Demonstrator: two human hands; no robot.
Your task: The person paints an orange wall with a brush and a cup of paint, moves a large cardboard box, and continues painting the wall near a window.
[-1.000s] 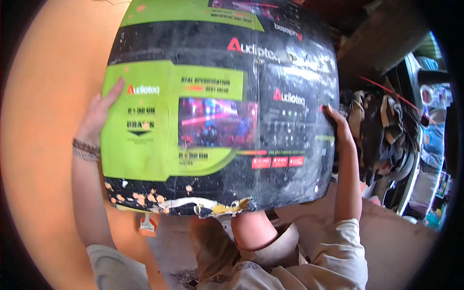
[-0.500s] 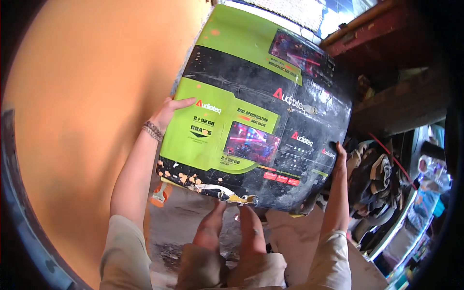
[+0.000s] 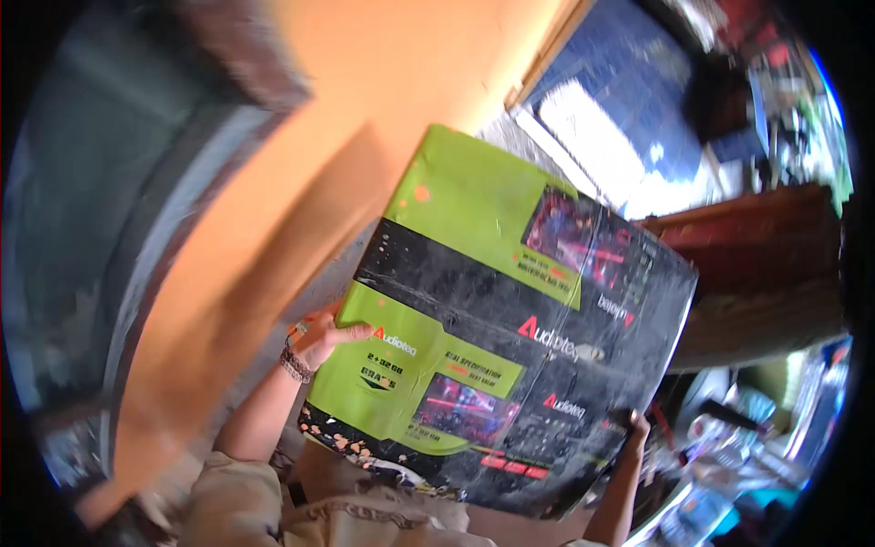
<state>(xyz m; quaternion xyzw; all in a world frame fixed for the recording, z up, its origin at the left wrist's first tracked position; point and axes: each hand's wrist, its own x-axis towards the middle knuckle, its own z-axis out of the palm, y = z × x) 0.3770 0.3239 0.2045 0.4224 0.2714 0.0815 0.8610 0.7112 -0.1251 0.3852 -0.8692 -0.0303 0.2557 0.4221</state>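
Orange wall [image 3: 365, 137] fills the space beyond your hands, with a dark blurred frame [image 3: 118, 182] off to the far side of your left hand and a bright window [image 3: 592, 137] high above the right one. Between your two hands you hold a large cardboard box [image 3: 510, 319], lime green and black with pink screen pictures on its faces, lifted in front of you and tilted so its upper corner leans away.

Your left hand [image 3: 324, 337] is flattened against the box's near left edge, thumb lying across the green panel, the other fingers hidden behind the side; a beaded bracelet [image 3: 296, 365] sits at the wrist just below it. Your right hand [image 3: 635, 427] clamps the lower right corner, only the fingertips curling over the edge showing, the palm hidden behind the cardboard.

Past the right hand lies a blurred clutter of bottles and packets [image 3: 747, 447], with a reddish wooden beam [image 3: 756, 237] above. Beneath the box, close to your left forearm, a beige sleeve [image 3: 237, 492] shows.
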